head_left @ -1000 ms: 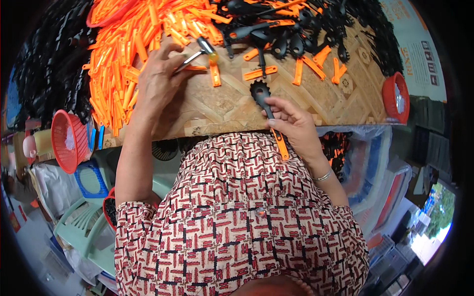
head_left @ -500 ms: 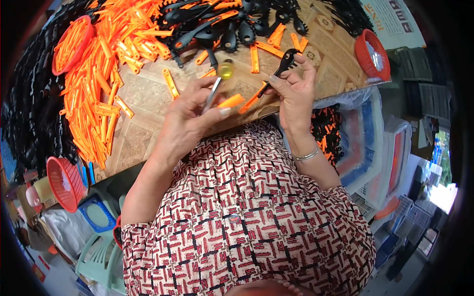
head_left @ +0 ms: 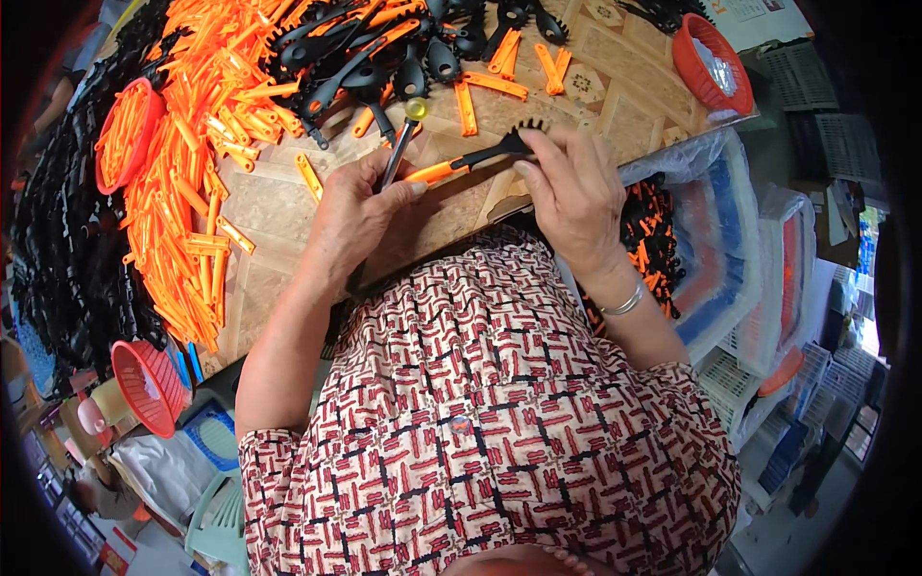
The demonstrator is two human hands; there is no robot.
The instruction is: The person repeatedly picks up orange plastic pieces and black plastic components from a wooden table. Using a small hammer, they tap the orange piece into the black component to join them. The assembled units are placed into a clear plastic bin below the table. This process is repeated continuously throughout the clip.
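Observation:
My left hand is closed around an orange handle piece and also grips a hammer-like tool with a metal shaft and yellow end, which points up and away. The orange piece sits end to end with the black neck of a pasta server. My right hand pinches this server by its toothed head, partly covered by the fingers. Both hands are just above the table's near edge. Whether the orange piece is fully over the black neck, I cannot tell.
A large heap of orange handle pieces covers the table's left, with black utensils piled behind. Red baskets stand at the far left, at the lower left and at the far right. Below the table on the right, a lined bin holds black and orange utensils.
My right hand has turned the pasta server from steep to nearly level, toothed head to the right. The orange piece in my left hand now lines up with its neck. My view has shifted slightly.

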